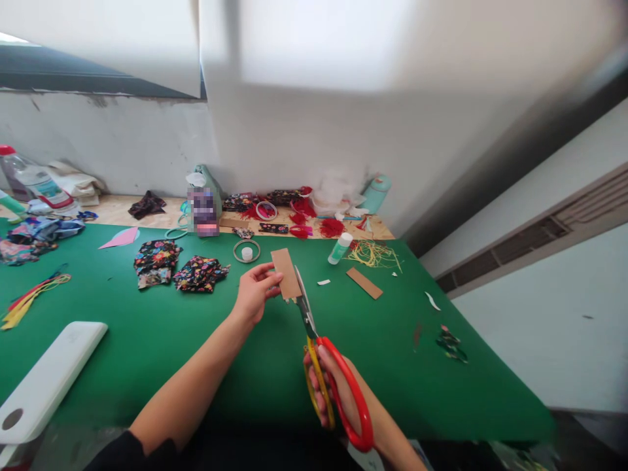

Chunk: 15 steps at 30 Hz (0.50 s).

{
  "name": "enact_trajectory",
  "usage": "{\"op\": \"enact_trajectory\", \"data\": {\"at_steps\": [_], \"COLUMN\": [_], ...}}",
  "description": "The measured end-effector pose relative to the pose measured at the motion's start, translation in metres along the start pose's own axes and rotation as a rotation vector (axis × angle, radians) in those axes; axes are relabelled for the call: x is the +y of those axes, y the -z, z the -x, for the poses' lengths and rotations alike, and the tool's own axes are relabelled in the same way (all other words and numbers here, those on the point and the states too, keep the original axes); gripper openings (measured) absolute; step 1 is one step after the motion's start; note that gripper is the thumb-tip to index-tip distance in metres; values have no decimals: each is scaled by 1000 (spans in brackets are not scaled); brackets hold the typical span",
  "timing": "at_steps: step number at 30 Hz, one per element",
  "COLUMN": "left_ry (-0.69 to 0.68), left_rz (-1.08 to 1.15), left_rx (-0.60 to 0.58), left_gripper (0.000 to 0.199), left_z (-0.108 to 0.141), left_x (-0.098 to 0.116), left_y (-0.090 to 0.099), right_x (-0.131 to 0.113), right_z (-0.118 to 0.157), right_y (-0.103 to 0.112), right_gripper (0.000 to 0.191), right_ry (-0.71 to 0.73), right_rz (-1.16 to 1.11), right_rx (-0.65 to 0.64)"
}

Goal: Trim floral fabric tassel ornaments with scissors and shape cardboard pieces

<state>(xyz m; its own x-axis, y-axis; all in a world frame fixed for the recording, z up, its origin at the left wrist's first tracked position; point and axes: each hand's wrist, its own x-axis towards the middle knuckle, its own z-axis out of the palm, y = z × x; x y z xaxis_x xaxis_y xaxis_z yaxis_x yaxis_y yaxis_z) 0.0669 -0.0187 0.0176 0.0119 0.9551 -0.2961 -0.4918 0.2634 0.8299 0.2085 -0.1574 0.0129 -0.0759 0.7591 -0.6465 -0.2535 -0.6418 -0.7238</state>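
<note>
My left hand (256, 292) pinches a small brown cardboard rectangle (286, 271) by its left edge, above the green table. In my right hand (326, 386) is a pair of scissors (308, 320) with one red and one yellow handle. Their blades point up along the right edge of the cardboard; whether they touch it I cannot tell. Nearby on the table lie a second cardboard strip (364, 283) and a glue stick (339, 248) with a green label. Beyond my left hand is a ring (246, 251) with a small white cap (246, 254) inside it.
Folded floral fabric pieces (201, 273) lie left of my hands. A white flat device (53, 379) rests at the front left. Yellow cords (373, 255) are tangled behind the glue stick, and red tassels (331, 227) lie along the wall. Scraps (451, 343) sit at right.
</note>
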Motion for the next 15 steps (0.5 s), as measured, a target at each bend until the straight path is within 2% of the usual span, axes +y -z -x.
{"op": "enact_trajectory", "data": {"at_steps": [4,8,15], "left_ry": [0,11,36], "left_rz": [-20,-38,-38], "left_rx": [-5,25,7], "left_gripper": [45,39,38], "left_z": [3,4,4], "left_x": [3,6,5], "left_y": [-1,-2,-2], "right_x": [6,8,3], "right_z": [-3,-3,4], "right_y": [-1,-4,-18], "right_gripper": [42,44,50], "right_ry": [43,51,137], "right_rz": [82,215,183], "right_rx": [-16,22,47]}}
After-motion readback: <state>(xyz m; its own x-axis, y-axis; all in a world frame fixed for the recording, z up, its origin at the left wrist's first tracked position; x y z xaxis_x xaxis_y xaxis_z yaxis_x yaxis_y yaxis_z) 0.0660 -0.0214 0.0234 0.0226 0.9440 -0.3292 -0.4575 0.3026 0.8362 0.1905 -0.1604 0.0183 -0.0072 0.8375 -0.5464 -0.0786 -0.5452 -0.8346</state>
